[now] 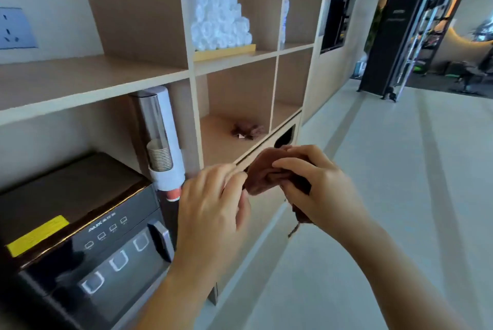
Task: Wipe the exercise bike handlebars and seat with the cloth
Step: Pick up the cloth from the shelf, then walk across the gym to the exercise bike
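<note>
At the centre of the frame, the right hand (314,188) is gripping a bunched brown cloth (262,172), fingers clamped round it, while the left hand (213,204) is pinching its left edge. A second brown cloth (248,131) is lying on the shelf (218,140) just above.

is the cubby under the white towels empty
No, a crumpled brown cloth lies on the floor of the cubby just below the rolled white towels.

shelf (93,81) | white towels (218,15) up top | cups (160,159) in tube | black water machine (80,236) below cups | socket (16,28) on wall
</note>
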A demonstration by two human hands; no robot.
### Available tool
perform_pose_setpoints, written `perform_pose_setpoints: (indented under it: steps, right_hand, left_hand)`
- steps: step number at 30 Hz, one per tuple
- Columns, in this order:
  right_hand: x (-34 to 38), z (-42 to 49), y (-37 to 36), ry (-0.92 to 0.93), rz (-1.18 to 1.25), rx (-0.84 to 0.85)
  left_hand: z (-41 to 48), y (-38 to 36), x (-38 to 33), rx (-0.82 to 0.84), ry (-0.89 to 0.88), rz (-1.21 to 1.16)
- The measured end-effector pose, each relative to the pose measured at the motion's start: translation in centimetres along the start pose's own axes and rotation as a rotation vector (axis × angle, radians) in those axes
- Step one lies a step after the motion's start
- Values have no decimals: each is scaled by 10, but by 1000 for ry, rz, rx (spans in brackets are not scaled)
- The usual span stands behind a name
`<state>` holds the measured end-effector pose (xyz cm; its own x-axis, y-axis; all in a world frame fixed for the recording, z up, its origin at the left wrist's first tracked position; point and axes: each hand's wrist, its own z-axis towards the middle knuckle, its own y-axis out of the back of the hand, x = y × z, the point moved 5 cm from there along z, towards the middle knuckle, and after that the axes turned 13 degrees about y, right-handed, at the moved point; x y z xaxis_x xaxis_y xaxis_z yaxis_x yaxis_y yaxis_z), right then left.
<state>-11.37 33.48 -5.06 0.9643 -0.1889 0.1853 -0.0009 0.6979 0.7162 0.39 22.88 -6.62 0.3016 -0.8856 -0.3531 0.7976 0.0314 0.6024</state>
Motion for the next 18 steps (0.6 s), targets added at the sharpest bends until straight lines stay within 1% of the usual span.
perform_pose_setpoints:
  steps: [4,7,12,18]
  right_hand:
    - [-28,-52,53,-112,-83,-81]
    - [-52,-103,101,-240,-161,-138]
    - [-85,-213,211,-441,-314,-228]
    - [-79,-363,350,-687,-592,-246]
  left_hand:
    - [-15,-23,-68,93,-87,-65]
    - [-32,-43,-132,146,-150,-117]
    - [-76,-64,-271,205,-303,-283]
    - [-166,-64,-441,302,-493,-501]
